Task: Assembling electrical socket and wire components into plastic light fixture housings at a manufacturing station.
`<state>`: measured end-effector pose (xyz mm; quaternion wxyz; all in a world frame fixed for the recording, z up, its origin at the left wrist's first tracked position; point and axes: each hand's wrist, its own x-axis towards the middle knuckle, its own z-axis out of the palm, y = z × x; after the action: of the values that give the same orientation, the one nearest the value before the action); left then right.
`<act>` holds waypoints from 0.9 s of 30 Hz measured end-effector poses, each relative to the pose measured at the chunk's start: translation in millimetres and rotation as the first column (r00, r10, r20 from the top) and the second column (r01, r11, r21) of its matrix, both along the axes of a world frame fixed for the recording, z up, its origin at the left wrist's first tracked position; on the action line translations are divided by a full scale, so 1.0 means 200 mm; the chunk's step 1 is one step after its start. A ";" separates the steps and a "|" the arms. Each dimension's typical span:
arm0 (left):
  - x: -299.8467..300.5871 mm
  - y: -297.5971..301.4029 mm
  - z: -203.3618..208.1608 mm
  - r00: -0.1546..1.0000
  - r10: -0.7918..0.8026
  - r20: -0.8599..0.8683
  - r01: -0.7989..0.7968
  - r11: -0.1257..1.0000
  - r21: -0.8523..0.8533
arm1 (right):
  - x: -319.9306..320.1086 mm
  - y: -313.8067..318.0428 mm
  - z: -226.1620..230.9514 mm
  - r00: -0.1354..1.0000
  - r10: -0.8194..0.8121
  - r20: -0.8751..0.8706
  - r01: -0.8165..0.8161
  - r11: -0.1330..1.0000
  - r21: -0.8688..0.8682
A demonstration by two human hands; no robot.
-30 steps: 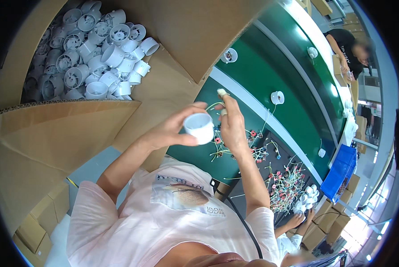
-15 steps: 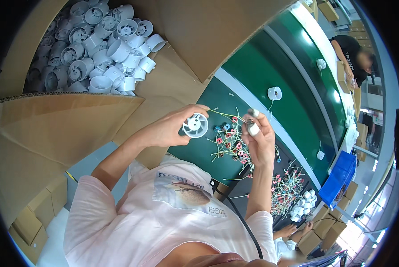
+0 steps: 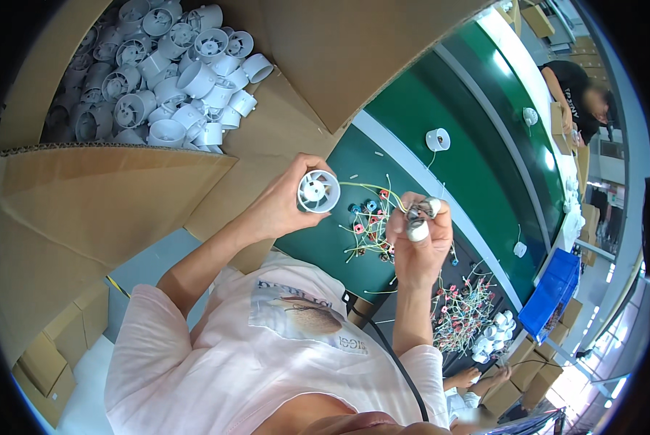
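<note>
My left hand [image 3: 283,203] is wrapped round a white plastic fan housing [image 3: 318,191], a short round tube with its spoked open end facing up. Thin yellow-green wires [image 3: 372,185] stretch from the housing to my right hand [image 3: 419,250]. The right fingers are pinched on the wires. White, dark-stained covers sit on two of those fingertips. Below and between my hands, a loose heap of small red and blue wired parts [image 3: 368,223] lies on the green table [image 3: 325,254].
A large cardboard box [image 3: 122,170] full of white housings [image 3: 169,90] stands at the upper left. A green conveyor [image 3: 477,145] carries single housings [image 3: 437,139]. More wired parts [image 3: 463,312], white housings [image 3: 495,337] and a blue bin [image 3: 550,293] are at right. Other people work nearby.
My left hand has turned the housing slightly and moved up a little. My right hand has shifted right and slightly down with the wires. The nearest conveyor housing has moved up and left.
</note>
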<state>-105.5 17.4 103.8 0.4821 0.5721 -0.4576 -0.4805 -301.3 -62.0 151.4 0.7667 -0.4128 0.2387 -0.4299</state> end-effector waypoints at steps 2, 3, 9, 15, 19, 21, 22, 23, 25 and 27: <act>0.00 -0.01 0.02 0.999 -0.046 -0.026 0.047 0.998 0.039 | 0.03 0.01 -0.03 0.999 0.006 0.031 -0.006 1.000 -0.021; 0.00 -0.01 0.03 0.999 -0.044 -0.026 0.045 0.998 0.039 | 0.04 0.01 -0.04 0.999 0.008 0.031 -0.007 1.000 -0.021; 0.01 -0.02 0.02 0.996 -0.031 -0.078 0.032 0.999 0.014 | 0.04 0.02 -0.11 0.999 -0.018 -0.051 0.009 0.985 -0.170; 0.00 -0.02 0.02 0.995 -0.031 -0.097 0.031 1.000 -0.004 | 0.02 0.05 -0.15 0.993 0.001 -0.114 -0.025 0.978 -0.205; 0.01 -0.02 0.02 0.993 -0.048 -0.104 0.050 0.999 0.013 | -0.03 0.03 -0.14 0.979 0.057 -0.194 -0.109 0.956 -0.272; 0.02 -0.02 0.03 0.989 -0.054 -0.140 0.056 0.998 0.009 | -0.06 0.01 -0.12 0.937 0.123 -0.327 -0.236 0.913 -0.334; 0.02 -0.02 0.03 0.985 -0.060 -0.159 0.061 0.998 0.006 | -0.08 0.00 -0.11 0.907 0.148 -0.394 -0.300 0.885 -0.357; 0.03 -0.01 0.03 0.985 -0.058 -0.159 0.060 0.998 0.007 | -0.09 -0.02 -0.09 0.907 0.150 -0.395 -0.301 0.885 -0.356; 0.06 0.00 0.04 0.989 -0.134 -0.064 0.135 0.991 0.018 | -0.12 -0.08 -0.04 0.793 0.257 -0.552 -0.477 0.826 -0.300; 0.07 0.00 0.05 0.985 -0.174 -0.017 0.174 0.984 0.026 | -0.12 -0.11 0.01 0.721 0.302 -0.623 -0.555 0.791 -0.259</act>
<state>-91.2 17.7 114.8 0.4336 0.5330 -0.4957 -0.5313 -326.2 -84.7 154.1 0.6339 -0.7209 0.2433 -0.1388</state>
